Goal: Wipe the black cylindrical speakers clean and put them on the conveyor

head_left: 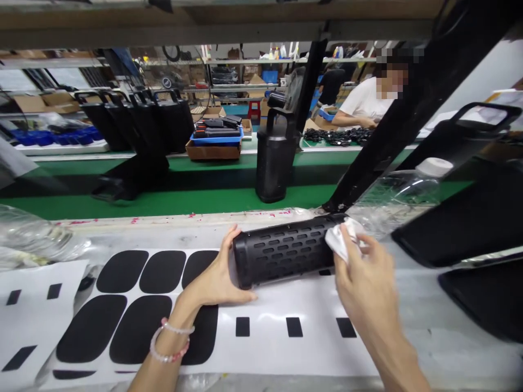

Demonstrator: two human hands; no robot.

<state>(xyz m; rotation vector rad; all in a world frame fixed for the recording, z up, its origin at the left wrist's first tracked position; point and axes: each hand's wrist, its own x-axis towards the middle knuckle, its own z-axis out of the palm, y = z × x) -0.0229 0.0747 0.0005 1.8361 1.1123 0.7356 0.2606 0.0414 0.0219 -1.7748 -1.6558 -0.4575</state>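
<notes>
A black housing (286, 249) with rows of slots, shaped like a portable speaker, lies on its side above the white sheet on the bench. My left hand (220, 272) grips its left end, thumb below and fingers above. In my right hand (365, 277) a crumpled white cloth (342, 239) is pinched and pressed against the housing's right end. Under the housing, the white sheet (269, 351) carries large rounded black pads (141, 329) on the left and small black rectangles (294, 327) in a row.
Clear plastic bottles (392, 196) lie at the right and far left. Behind the bench runs a green conveyor (220, 190) with an upright black unit (272, 163) on it. A slanted black post (392, 120) stands right. Across the belt sits a co-worker (362, 103).
</notes>
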